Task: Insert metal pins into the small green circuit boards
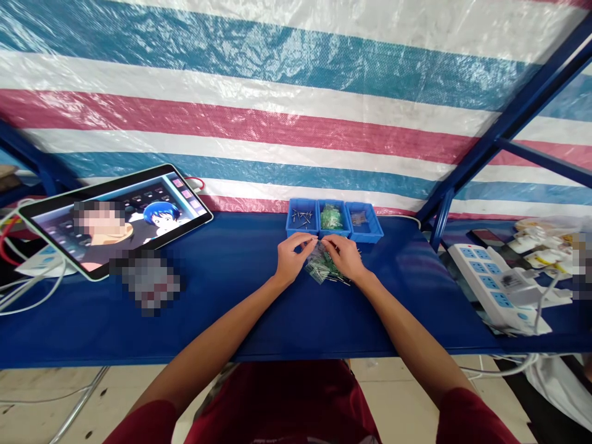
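Note:
Over the middle of the table, my left hand (295,256) and my right hand (346,256) face each other with fingertips almost meeting. Each is closed in a pinch at the top of a small clear plastic bag (318,253); its contents are too small to make out. Below the hands lies a pile of small clear packets with greenish pieces (321,269) and loose metal screws (340,279). Just beyond stand three joined blue bins: the left bin (303,233) has screws, the middle bin (333,232) green pieces, the right bin (367,237) a few small clear-looking pieces.
A tablet-like screen (185,216) leans at the left among cables, with a blurred object (150,280) before it. To the right are a white power strip (490,280) with plugs and a blue metal frame (467,160). A striped plastic sheet (296,123) hangs behind the blue table (240,271).

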`<state>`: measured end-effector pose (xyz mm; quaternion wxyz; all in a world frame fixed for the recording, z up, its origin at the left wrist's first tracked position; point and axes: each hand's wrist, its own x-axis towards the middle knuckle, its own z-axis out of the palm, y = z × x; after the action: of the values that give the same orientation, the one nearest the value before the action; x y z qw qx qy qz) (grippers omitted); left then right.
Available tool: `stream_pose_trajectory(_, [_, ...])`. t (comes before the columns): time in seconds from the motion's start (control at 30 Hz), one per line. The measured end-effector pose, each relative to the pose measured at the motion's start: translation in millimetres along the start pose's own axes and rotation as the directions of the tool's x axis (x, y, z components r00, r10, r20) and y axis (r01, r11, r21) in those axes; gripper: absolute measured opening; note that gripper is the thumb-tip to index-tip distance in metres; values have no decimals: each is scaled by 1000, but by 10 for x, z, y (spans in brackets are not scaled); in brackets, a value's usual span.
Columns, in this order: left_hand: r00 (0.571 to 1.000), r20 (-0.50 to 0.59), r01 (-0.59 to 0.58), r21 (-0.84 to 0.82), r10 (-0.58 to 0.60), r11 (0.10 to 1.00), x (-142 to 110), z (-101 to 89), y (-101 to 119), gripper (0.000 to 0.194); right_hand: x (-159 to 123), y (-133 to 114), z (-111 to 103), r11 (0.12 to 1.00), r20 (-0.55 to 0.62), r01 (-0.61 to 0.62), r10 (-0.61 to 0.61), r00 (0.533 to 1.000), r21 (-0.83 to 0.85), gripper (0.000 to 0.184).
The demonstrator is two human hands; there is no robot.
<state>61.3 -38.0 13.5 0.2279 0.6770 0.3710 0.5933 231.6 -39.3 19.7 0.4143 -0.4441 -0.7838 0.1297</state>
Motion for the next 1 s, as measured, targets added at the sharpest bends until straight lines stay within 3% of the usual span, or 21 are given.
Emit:
stream_pose_trajectory(0.17, [997,65,46,13,-47,999,-11,-3,-6,23,10,-7,-33,995,-126,-90,84,988,-39,40])
stream_pose_trajectory(0.37, [986,163,-52,116,32,992,-13,5,-83,27,8,12,-68,989,-213,-132,115,970,-68,42])
stream_pose_trajectory(0.57, [994,82,72,33,-75,997,-19,-6,-71,25,7,-20,-56,997,-161,-73,66,985,-37,37])
stream_pose_trajectory(0.83, [978,104,194,-105,-183,975,-25,-5,-97,29,-9,14,4,1000,-21,-6,7,1000,18,29])
stream_pose_trajectory(1.0, [969,129,228,-145,-210,963,-27,3,-98,28,-13,43,13,1000,-23,19,-19,1000,12,28])
